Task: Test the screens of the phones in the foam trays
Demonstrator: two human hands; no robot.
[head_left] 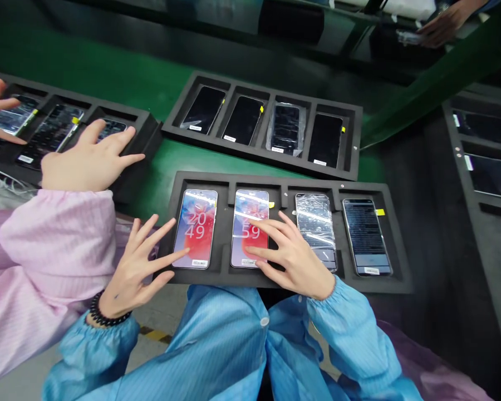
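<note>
A black foam tray lies before me with smartphones in its compartments. My left hand is open, one fingertip over the lower part of the leftmost smartphone, whose lit screen reads 20 49. Over the second smartphone, lit with a similar pink and blue screen, my right hand spreads its fingers; whether they touch the glass I cannot tell. The third smartphone wears wrinkled clear film. Lines of text fill the dark screen of the rightmost smartphone, beside a yellow tab.
Behind stands another foam tray of dark-screened phones with yellow tabs. At left, a co-worker's hands in pink sleeves are over a third tray. A further person's hand shows at top right. More phones lie at far right.
</note>
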